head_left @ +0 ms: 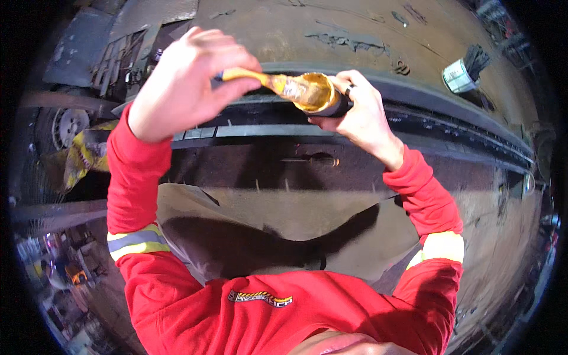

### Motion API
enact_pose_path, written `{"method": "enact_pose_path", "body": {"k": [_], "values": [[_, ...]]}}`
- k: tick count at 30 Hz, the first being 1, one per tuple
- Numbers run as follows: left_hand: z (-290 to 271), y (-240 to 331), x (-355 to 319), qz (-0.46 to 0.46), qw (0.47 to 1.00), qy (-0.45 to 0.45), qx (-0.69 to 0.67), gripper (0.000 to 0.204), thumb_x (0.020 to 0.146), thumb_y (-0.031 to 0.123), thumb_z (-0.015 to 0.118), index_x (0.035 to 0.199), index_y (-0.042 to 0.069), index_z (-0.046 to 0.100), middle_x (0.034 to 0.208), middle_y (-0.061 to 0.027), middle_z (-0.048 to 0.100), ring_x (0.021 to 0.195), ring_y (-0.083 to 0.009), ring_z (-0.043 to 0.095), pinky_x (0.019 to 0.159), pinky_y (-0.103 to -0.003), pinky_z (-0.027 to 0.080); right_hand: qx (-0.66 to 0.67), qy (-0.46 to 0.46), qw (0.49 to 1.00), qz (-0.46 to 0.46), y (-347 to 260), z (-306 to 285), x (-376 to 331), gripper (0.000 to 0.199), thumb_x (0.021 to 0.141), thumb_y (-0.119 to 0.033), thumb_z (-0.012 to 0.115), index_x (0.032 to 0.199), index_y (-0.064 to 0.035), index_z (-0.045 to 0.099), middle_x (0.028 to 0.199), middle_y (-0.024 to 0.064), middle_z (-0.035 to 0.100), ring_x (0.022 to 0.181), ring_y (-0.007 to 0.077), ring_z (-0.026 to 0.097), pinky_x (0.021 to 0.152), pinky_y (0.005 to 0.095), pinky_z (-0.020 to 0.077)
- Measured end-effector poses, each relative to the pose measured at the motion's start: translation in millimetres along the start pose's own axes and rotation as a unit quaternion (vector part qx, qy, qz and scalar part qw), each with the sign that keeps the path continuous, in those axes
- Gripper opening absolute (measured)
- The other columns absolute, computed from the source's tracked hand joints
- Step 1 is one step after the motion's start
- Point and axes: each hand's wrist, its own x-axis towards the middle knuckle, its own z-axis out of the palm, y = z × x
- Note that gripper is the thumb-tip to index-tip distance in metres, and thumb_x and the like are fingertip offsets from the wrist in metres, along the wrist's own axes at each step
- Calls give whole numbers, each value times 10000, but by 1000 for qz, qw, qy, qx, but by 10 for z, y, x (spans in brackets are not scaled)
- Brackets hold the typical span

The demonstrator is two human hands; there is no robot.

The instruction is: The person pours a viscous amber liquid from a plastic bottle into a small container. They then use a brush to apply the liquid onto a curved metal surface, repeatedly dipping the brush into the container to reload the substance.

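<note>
My left hand (pixel 192 83) is closed around the yellow-orange handle of a brush (pixel 245 73), which slants down to the right. The brush's coated head reaches into the mouth of a small dark can (pixel 339 108), whose rim and inside are smeared with a thick yellow-brown substance. From the right, my right hand (pixel 365 115) wraps round the can and tilts its opening toward the brush. A dark ring shows on one of that hand's fingers. How deep the brush sits in the can cannot be made out.
Below my hands a long dark metal beam (pixel 231 131) runs across, with a screwdriver (pixel 322 161) lying nearer me. A pale bucket of dark rods (pixel 457 78) stands at the far right. At the left are a wheel (pixel 70 125) and yellow sheeting (pixel 80 160).
</note>
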Motion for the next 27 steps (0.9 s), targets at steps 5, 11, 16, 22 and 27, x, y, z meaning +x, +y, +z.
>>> {"method": "enact_pose_path", "body": {"k": [5, 11, 16, 22, 27], "values": [[135, 761, 824, 2, 989, -39, 143, 155, 758, 177, 741, 862, 91, 664, 751, -26, 553, 752, -221, 542, 709, -353, 414, 49, -19, 998, 15, 412, -588, -159, 645, 557, -234, 896, 1133, -58, 664, 1030, 104, 592, 964, 315, 599, 870, 405, 486], [300, 989, 1173, -127, 992, -25, -9, 127, 784, 146, 745, 864, 69, 684, 791, -45, 635, 753, -257, 578, 718, -358, 431, 96, -39, 995, -2, 751, -1029, -318, 653, 560, -245, 890, 1135, -42, 658, 1037, 105, 599, 980, 308, 589, 896, 400, 470], [334, 1181, 862, -344, 928, 5, -146, 131, 852, 61, 709, 954, -18, 686, 865, -83, 696, 838, -152, 627, 790, -293, 477, 109, -17, 994, 20, 846, -1102, -436, 643, 569, -273, 888, 1125, -39, 666, 1024, 102, 604, 975, 293, 601, 893, 401, 469], [628, 1205, 641, -394, 878, 69, -263, 154, 899, 103, 688, 972, -34, 689, 867, -37, 676, 822, -84, 578, 755, -242, 455, 70, 14, 996, 52, 680, -1131, -467, 613, 572, -272, 891, 1079, -5, 676, 995, 108, 611, 954, 288, 611, 883, 393, 473], [485, 877, 284, -338, 886, 116, -294, 148, 896, 104, 685, 960, -29, 695, 825, -30, 676, 782, -82, 574, 732, -240, 452, 36, 61, 994, 83, 445, -937, -264, 598, 581, -280, 899, 1055, 8, 677, 987, 120, 611, 934, 293, 624, 848, 387, 496]]}}
